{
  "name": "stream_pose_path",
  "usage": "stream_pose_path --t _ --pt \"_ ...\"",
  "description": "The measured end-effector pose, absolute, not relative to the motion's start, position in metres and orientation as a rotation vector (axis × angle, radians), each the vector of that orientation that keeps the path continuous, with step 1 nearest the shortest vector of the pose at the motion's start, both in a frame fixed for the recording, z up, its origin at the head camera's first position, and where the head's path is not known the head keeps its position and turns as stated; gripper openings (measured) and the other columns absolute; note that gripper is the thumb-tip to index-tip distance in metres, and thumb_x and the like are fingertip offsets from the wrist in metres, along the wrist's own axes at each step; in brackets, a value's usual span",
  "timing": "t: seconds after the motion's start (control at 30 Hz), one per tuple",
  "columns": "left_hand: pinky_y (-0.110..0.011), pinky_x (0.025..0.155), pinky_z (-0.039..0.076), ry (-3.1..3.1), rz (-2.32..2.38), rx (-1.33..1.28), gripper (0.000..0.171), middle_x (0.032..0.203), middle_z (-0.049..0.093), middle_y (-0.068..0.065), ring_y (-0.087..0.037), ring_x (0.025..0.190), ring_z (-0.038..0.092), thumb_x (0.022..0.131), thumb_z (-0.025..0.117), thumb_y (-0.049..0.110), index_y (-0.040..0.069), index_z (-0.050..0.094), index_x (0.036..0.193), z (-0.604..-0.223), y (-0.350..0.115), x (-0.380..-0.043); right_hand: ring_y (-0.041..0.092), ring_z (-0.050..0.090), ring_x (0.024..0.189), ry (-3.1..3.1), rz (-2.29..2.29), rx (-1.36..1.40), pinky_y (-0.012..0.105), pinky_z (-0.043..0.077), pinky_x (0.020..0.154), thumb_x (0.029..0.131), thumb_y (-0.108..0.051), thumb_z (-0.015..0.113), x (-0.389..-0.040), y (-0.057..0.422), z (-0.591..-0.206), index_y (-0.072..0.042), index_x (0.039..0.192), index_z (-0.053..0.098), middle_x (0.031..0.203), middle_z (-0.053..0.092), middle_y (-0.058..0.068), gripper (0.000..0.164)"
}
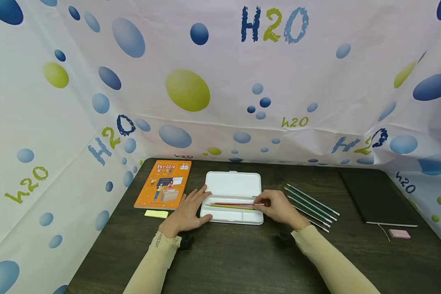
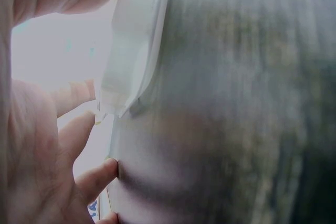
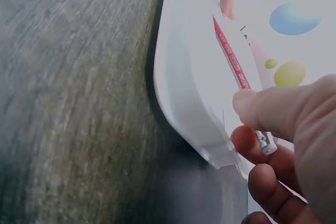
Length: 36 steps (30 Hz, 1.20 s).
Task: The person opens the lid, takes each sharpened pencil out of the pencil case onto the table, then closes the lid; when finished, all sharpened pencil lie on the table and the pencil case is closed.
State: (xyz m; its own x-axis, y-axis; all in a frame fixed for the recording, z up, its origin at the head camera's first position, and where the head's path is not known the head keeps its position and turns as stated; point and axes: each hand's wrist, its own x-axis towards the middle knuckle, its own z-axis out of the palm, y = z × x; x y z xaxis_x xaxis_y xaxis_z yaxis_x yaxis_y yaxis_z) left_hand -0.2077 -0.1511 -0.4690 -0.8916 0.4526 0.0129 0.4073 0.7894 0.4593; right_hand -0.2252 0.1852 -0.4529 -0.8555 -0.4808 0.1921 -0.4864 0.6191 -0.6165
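- Head view: a white case [image 1: 233, 183] lies opened out on the dark surface [image 1: 239, 261], between the hands.
- Left hand [image 1: 185, 212]: fingers spread, at the left end of the case; the left wrist view shows the thumb and fingers apart.
- Right hand [image 1: 277, 206]: thumb and finger pinch a red pencil [image 3: 231, 53] near its end, at the right end of the case.
- Red pencil: stretches lengthwise over the lower tray; whether it touches the bottom, I cannot tell.
- Yellow-green pencil [image 1: 228, 206]: alongside the red one, on the near side.
- Green pencils [image 1: 312, 199]: slanting side by side, right of the right hand.
- Far left: an orange book [image 1: 163, 183], with a yellow pad [image 1: 156, 214] just below it.
- Far right: a black notebook [image 1: 378, 198], a pink block [image 1: 399, 234] beside its near edge.
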Motion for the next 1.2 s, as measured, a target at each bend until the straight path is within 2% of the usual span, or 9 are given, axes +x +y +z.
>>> stream_pose_path --t 0.43,0.7,0.97,1.2 --pt "-0.068 0.114 0.013 2.881 0.7 0.693 0.076 0.165 0.019 -0.005 -0.041 0.148 0.021 0.091 0.064 0.051 0.019 0.038 0.155 -0.471 -0.15 -0.208 0.013 0.051 0.066 -2.806 1.23 0.646 0.026 0.043 0.056 0.088 -0.008 0.075 -0.215 0.196 -0.455 -0.01 0.098 0.08 0.089 0.07 -0.002 0.011" --pt "-0.068 0.114 0.013 2.882 0.685 0.684 0.076 0.166 0.018 -0.003 -0.039 0.148 0.021 0.091 0.063 0.053 0.02 0.037 0.155 -0.471 -0.15 -0.208 0.016 0.051 0.066 -2.76 1.384 0.498 0.026 0.044 0.054 0.09 -0.013 0.075 -0.205 0.221 -0.454 -0.013 0.099 0.079 0.09 0.07 -0.001 0.011" --pt "-0.07 0.113 0.012 2.875 0.711 0.701 0.076 0.165 0.018 -0.005 -0.042 0.148 0.021 0.092 0.063 0.052 0.017 0.038 0.155 -0.47 -0.152 -0.208 0.015 0.052 0.063 -2.718 1.403 0.39 0.026 0.043 0.052 0.09 -0.019 0.075 -0.186 0.257 -0.452 -0.016 0.1 0.079 0.099 0.073 0.004 0.012" --pt "-0.07 0.113 0.012 2.876 0.716 0.707 0.076 0.165 0.018 -0.005 -0.042 0.148 0.021 0.092 0.062 0.053 0.017 0.038 0.155 -0.471 -0.151 -0.209 0.013 0.062 0.08 -2.725 1.301 0.298 0.028 0.048 0.059 0.092 -0.023 0.073 -0.166 0.295 -0.447 -0.017 0.104 0.079 0.103 0.073 0.002 0.015"
